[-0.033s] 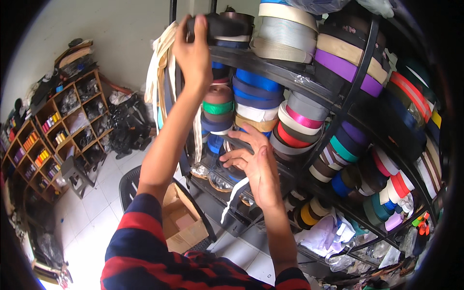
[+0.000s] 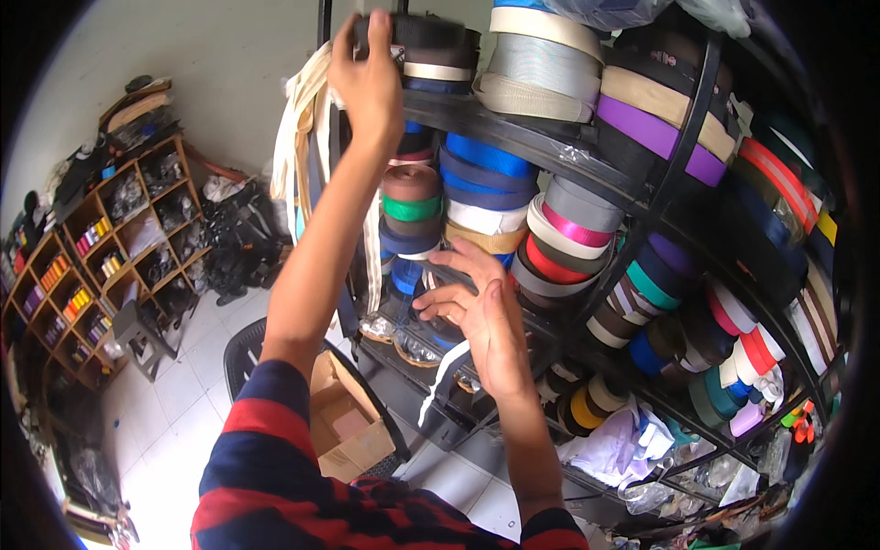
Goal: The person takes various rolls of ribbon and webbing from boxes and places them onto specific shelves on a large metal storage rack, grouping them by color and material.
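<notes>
High at the shelf's left end, my left hand [image 2: 367,92] grips a black webbing roll [image 2: 431,35], thumb and fingers on its near side. The roll is over a stack on the top shelf, where a thin white roll [image 2: 438,71] shows beneath; whether it rests fully on that stack I cannot tell. Lower down, my right hand [image 2: 490,325] is raised with fingers spread and nothing visible in them. It is in front of the middle shelf, near a tan roll [image 2: 486,239]. A narrow white strip [image 2: 443,380] hangs beside its wrist.
Black metal shelves [image 2: 550,147] hold stacked rolls in many colours. Cream straps [image 2: 298,137] hang at the rack's left end. Below my left arm, an open cardboard box [image 2: 344,417] sits on a black chair [image 2: 246,353]. A grey stool [image 2: 142,339] stands by a wooden thread rack [image 2: 128,229].
My left hand has risen slightly, and the black roll has shifted up and right over the stack. More of the white roll shows below it. My right hand has hardly moved.
</notes>
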A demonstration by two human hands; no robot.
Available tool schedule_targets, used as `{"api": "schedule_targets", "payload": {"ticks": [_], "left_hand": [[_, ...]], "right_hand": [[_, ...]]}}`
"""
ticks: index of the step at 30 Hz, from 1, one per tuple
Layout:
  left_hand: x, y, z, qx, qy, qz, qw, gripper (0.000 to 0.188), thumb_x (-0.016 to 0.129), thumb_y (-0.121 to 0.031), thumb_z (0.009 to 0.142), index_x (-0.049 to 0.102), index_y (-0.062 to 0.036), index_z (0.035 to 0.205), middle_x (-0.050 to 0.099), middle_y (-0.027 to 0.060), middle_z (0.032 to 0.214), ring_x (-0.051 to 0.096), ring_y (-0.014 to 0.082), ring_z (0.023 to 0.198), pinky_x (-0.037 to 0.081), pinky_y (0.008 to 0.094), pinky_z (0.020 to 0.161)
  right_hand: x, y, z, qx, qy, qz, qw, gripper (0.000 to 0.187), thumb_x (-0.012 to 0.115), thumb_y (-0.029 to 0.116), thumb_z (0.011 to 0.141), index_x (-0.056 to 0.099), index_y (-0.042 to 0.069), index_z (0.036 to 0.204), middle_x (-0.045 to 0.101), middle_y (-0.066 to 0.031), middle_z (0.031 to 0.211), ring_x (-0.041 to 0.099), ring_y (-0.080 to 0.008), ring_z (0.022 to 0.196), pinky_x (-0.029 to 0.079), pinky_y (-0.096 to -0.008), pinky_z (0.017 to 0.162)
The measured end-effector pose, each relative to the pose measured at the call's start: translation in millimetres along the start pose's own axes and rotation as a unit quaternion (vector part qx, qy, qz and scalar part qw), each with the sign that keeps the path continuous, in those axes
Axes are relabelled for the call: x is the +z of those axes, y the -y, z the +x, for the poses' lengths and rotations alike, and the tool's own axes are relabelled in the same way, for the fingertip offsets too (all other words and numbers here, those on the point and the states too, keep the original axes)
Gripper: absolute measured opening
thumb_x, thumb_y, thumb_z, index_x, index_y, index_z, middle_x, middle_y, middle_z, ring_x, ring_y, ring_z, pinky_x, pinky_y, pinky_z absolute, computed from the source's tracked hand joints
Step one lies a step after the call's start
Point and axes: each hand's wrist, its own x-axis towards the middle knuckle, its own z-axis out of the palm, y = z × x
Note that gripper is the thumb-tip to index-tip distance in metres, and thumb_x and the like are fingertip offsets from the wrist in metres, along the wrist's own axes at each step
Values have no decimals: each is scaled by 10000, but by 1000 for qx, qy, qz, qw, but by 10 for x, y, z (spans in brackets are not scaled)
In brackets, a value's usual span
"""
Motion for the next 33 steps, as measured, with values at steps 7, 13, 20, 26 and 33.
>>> {"api": "schedule_targets", "payload": {"ticks": [7, 13, 20, 26, 33], "left_hand": [[802, 634, 968, 83, -37, 114, 989, 461, 743, -324, 804, 594, -4, 1101, 651, 152, 912, 609, 241, 842, 474, 350, 757], [910, 1153, 1097, 147, 18, 239, 960, 474, 806, -365, 698, 576, 5, 886, 637, 186, 860, 601, 366, 850, 465, 444, 735], [830, 1474, 1016, 119, 62, 389, 911, 477, 794, -431, 687, 578, -33, 834, 628, 154, 798, 616, 362, 833, 479, 442, 718], [614, 1346, 989, 24, 130, 392, 911, 510, 747, -466, 726, 596, -38, 956, 671, 182, 925, 630, 361, 931, 480, 458, 782], [714, 1253, 902, -56, 55, 390, 917, 682, 564, -479, 865, 385, -23, 1340, 550, 274, 1234, 508, 425, 1173, 341, 498, 1010]], "right_hand": [[-145, -335, -29, 52, -36, -66, 996, 559, 279, 421, 1018, 397, -51, 1292, 513, -197, 1244, 604, -266, 968, 452, -390, 857], [-373, -494, -266, 109, -103, -134, 979, 488, 272, 352, 1033, 471, -50, 1226, 563, -193, 1171, 614, -261, 955, 457, -378, 885], [-333, -620, -491, 178, -174, -115, 962, 457, 259, 314, 1037, 512, -42, 1172, 607, -173, 1083, 625, -230, 936, 463, -360, 878], [-275, -807, -580, 201, -177, -123, 956, 463, 277, 328, 1033, 528, -42, 1151, 632, -156, 1026, 628, -220, 923, 470, -349, 853], [-319, -979, -941, 237, -222, -76, 943, 450, 342, 342, 1024, 535, -42, 1156, 620, -144, 1092, 631, -209, 916, 465, -347, 858]]}}
